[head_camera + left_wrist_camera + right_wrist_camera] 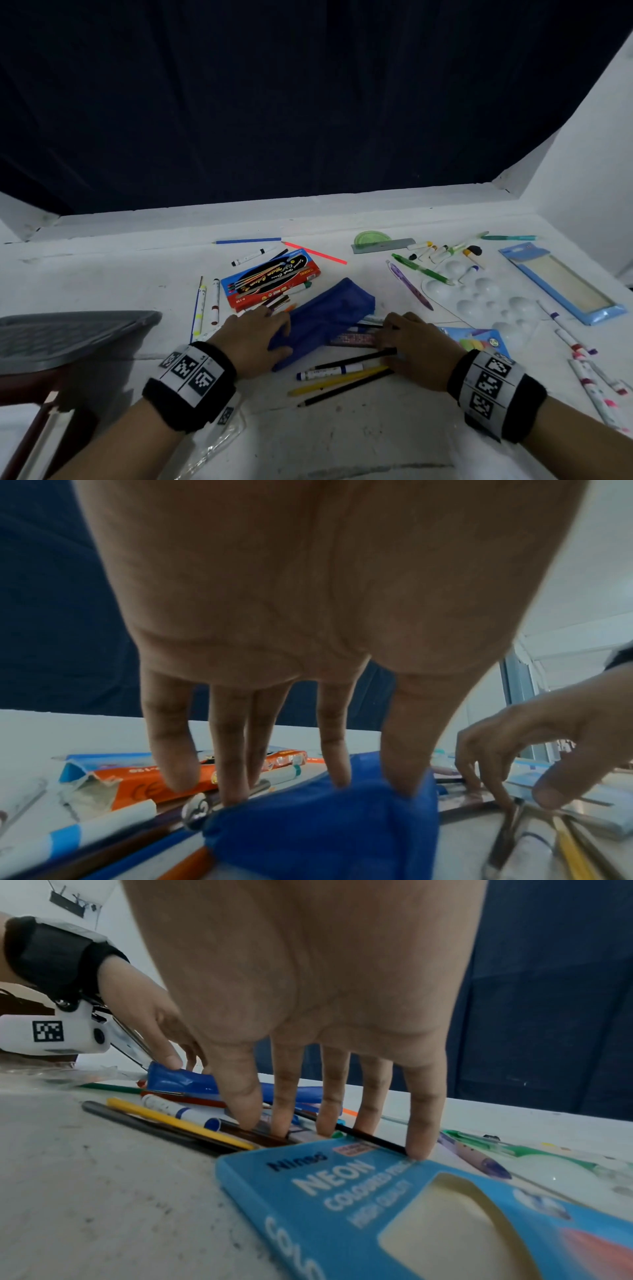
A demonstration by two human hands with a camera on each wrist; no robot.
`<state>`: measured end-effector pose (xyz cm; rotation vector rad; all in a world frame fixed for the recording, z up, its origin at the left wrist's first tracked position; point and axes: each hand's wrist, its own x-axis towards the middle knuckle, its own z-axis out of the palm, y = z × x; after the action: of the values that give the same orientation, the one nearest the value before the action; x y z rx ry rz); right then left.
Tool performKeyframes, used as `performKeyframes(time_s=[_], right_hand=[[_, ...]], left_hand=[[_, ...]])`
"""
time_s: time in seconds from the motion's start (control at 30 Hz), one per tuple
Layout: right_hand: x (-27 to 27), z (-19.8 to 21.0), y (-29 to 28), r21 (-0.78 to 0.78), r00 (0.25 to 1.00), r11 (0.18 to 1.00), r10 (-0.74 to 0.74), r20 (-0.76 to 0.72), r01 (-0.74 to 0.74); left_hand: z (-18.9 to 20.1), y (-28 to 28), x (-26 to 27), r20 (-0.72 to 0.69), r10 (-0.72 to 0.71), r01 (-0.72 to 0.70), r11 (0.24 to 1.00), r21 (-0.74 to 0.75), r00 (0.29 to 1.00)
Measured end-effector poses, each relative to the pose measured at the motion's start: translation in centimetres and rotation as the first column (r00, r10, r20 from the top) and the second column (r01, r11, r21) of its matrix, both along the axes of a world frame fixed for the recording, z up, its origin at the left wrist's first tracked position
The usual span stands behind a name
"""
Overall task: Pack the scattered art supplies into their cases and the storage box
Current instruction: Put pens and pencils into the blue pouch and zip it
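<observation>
— Both hands are down on the clutter. My left hand (255, 337) has straight fingers and thumb pressing the near end of the blue pouch (325, 317), pinning it to the worktop (102, 274) without curling round it. My right hand (407, 346) has its fingers spread, tips resting on the loose pencils (342, 373) just right of the pouch. It grips nothing yet.

— So what worries you?

— The pouch is soft and lies flat. I can't tell from here whether its mouth is open. If I only press it, it may slide or crumple when I push pencils in, since nothing holds the opening apart.

— And the pencils?

— They lie crossed under my right fingers: a yellow pencil (337, 379), a black pencil (346, 389) and a white marker (329, 371) with a blue cap. Raking them together could roll one off towards me, or I might gather only some of them.

— Anything else close by?

— A neon pencil sleeve (342, 1191) lies just under my right little finger, so I could drag it along by mistake. Beyond my left fingers is the orange paint box (270, 279), with a brush and pen wedged between it and the pouch; tugging the pouch might scatter those. The grey storage box (68, 332) sits well off to the left of my left hand, so a long carry with a loose handful risks drops.
</observation>
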<state>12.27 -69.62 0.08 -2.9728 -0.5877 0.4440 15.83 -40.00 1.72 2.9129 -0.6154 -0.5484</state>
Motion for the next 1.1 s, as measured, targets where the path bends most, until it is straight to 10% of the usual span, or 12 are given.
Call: performKeyframes(time_s=[0.4, 0.63, 1.1], right_hand=[[-0.9, 0.2, 0.4, 0.162, 0.987, 0.975, -0.156, 0.031, 0.149], [-2.8, 2.5, 1.0, 0.652, 0.849, 0.697, -0.507, 0.151, 0.300], [-6.3, 2.3, -2.9, 0.414, 0.987, 0.896, 0.148, 0.066, -0.162]], left_hand=[[1.1, 1.0, -1.1, 0.231, 0.133, -0.020, 0.901, -0.434, 0.964], [2.8, -0.2, -5.2, 0.454, 0.090, 0.180, 0.837, -0.517, 0.886], [0.1, -1.9, -13.0, 0.375, 0.024, 0.131, 0.914, -0.384, 0.927]])
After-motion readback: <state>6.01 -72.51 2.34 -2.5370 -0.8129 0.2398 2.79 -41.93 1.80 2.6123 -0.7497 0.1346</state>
